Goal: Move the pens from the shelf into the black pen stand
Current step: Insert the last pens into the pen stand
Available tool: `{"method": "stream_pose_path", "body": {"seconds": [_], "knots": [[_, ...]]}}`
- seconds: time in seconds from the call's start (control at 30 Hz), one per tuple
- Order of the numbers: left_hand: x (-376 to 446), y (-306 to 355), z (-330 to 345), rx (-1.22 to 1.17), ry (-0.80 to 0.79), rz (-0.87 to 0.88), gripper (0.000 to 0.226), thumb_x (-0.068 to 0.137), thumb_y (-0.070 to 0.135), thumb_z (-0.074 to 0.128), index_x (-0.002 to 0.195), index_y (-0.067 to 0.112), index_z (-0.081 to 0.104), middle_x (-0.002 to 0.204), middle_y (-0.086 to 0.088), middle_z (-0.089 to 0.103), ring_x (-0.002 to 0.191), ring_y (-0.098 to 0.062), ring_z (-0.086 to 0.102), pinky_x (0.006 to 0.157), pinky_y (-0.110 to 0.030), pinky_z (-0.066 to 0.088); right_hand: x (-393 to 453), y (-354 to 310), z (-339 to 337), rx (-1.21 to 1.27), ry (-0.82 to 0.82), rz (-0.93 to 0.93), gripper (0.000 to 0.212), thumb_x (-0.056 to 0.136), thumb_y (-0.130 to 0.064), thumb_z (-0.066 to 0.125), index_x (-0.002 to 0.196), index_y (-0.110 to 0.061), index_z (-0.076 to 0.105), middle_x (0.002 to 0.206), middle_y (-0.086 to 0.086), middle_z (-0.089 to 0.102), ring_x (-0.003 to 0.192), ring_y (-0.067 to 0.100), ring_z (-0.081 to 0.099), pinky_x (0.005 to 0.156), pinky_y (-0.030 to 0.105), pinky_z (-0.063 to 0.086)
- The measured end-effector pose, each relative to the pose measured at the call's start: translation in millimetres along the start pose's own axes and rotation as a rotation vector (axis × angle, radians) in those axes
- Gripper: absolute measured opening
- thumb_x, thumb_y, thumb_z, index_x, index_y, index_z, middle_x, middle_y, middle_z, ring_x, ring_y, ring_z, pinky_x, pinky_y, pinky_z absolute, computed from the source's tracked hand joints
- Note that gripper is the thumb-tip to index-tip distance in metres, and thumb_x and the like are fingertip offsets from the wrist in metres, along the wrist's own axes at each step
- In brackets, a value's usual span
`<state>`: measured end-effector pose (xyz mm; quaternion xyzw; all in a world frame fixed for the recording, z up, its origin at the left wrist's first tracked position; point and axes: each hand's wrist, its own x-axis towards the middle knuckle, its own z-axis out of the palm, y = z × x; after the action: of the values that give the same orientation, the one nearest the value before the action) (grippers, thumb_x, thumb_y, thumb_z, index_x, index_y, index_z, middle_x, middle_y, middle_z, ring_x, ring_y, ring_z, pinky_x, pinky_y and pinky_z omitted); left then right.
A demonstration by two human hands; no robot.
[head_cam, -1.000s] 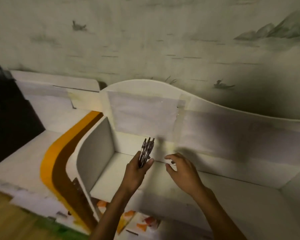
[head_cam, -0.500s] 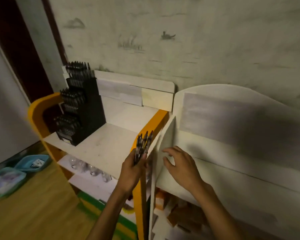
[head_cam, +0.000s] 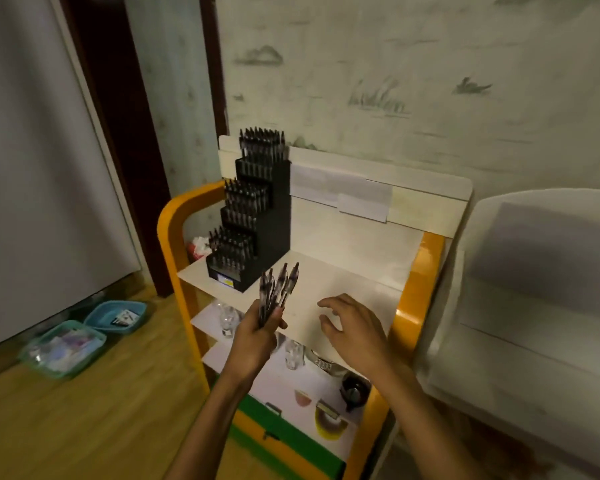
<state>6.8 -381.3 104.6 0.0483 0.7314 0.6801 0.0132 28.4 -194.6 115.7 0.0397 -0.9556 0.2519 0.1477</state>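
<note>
I see my left hand (head_cam: 257, 332) clenched round a bunch of pens (head_cam: 277, 292), their tips fanning up past my fingers (head_cam: 278, 323); my right hand (head_cam: 352, 327) hangs just beside it, fingers loosely curled, grasping nothing; the stand (head_cam: 257, 216), stepped and packed with pens, sits beyond my left fingertips at the back left of the shelf (head_cam: 347, 271), apart from the bunch.

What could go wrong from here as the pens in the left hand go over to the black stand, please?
1. The left hand grips several pens low down, and their tops fan apart, so one might slip out.
2. The black stand already looks packed on every tier, so free slots may be hard to find.
3. Pushing the whole bunch in at once could knock the pens already standing there.
</note>
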Motion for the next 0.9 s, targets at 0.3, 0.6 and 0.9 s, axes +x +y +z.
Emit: {"method": "stream_pose_path", "body": {"seconds": [0.3, 0.6, 0.9], "knots": [[67.4, -25.9, -78.9, 0.074, 0.023, 0.037, 0.018, 0.104, 0.023, 0.047, 0.104, 0.011, 0.060, 0.085, -0.010, 0.067, 0.054, -0.005, 0.052, 0.047, -0.017, 0.040, 71.2, -40.3, 68.5, 0.017, -0.044, 0.005, 0.030, 0.098, -0.031, 0.054, 0.127, -0.027, 0.060, 0.128, -0.009, 0.060, 0.109, 0.010, 0.059, 0.087, 0.017, 0.044], [177.5, -33.9, -159.0, 0.106, -0.034, 0.071, 0.017, 0.104, 0.024, 0.047, 0.103, 0.011, 0.058, 0.072, 0.004, 0.066, 0.045, -0.004, 0.041, 0.045, -0.017, 0.034, 181.3, -83.1, 138.7, 0.050, 0.008, 0.034, 0.028, 0.094, -0.031, 0.057, 0.122, -0.029, 0.062, 0.120, -0.007, 0.063, 0.103, 0.014, 0.061, 0.086, 0.031, 0.052], [264.1, -22.3, -206.3, 0.054, -0.133, 0.064, 0.022, 0.104, 0.020, 0.045, 0.090, 0.006, 0.054, 0.043, 0.013, 0.047, 0.036, -0.002, 0.036, 0.039, -0.012, 0.027, 259.5, -104.5, 172.3, 0.047, 0.078, 0.107, 0.026, 0.095, -0.033, 0.058, 0.120, -0.029, 0.062, 0.113, -0.007, 0.062, 0.098, 0.014, 0.061, 0.080, 0.027, 0.051]]}}
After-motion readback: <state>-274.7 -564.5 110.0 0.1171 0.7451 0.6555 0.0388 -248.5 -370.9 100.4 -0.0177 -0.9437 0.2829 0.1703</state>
